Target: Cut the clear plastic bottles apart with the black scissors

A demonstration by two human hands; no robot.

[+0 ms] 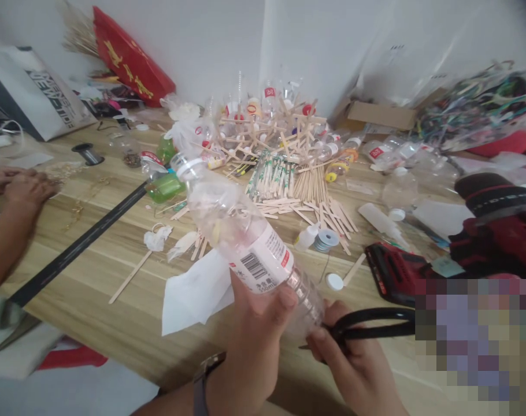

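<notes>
A clear plastic bottle (222,211) with a white barcode label tilts up and away to the left, its neck at the far end. My left hand (258,329), a watch on its wrist, is closed around the bottle's lower half. Close to the bottle's base, my right hand (354,358) grips a pair of black-handled scissors (376,320). The scissors' dark tip points left, under the bottle's base. Whether the blades touch the plastic I cannot tell. Beneath the bottle, a white sheet of paper (193,294) lies on the wooden table (128,329).
Wooden sticks (280,205) and several plastic bottles crowd the table's back. A red-and-black power tool (402,271) stands at right, near a white cap (334,281) and a wire spool (326,240). At left, another person's hands (24,188) work beyond a black strip (85,242).
</notes>
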